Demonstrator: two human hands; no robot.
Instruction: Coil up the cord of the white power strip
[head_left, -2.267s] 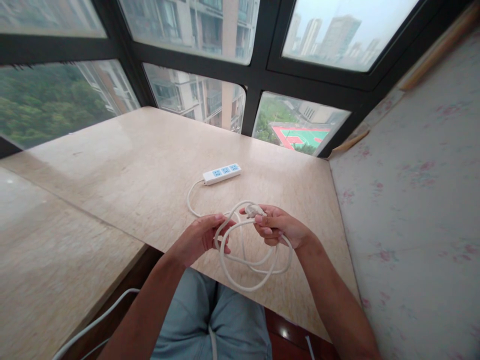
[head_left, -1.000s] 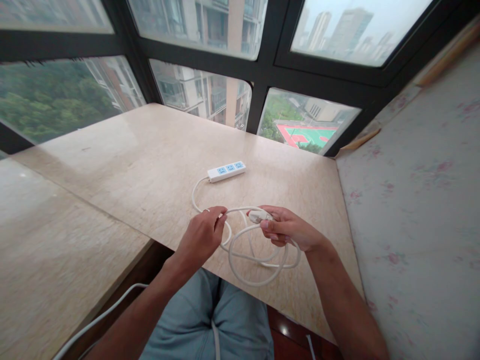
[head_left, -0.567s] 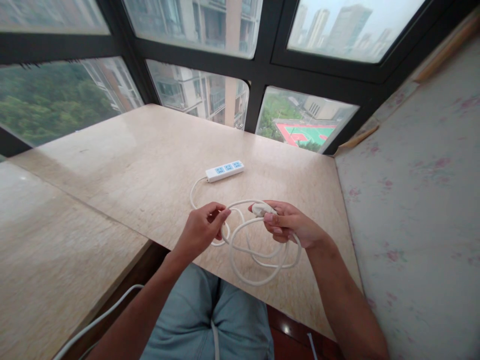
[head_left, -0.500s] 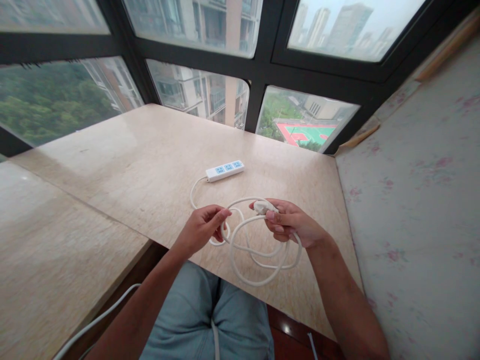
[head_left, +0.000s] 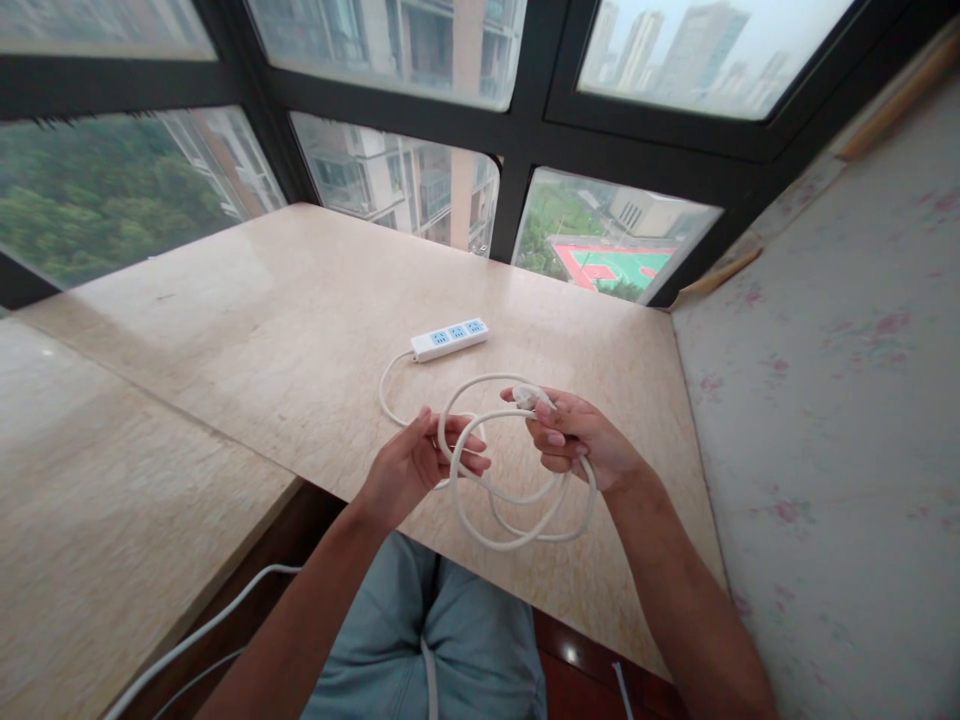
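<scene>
Plug [head_left: 528, 397] partly covered by right hand [head_left: 576, 437], cord [head_left: 504, 547] partly hidden by left hand [head_left: 421, 455], trousers [head_left: 484, 630] below hands cut off, towers [head_left: 697, 50] beyond hazy

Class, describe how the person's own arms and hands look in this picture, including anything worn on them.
Both forearms are bare as far as the view shows, with no sleeve in sight. The left hand and right hand are ungloved, and no watch or bracelet shows. A tiny glint on a left finger may be a ring, too small to confirm.
</scene>
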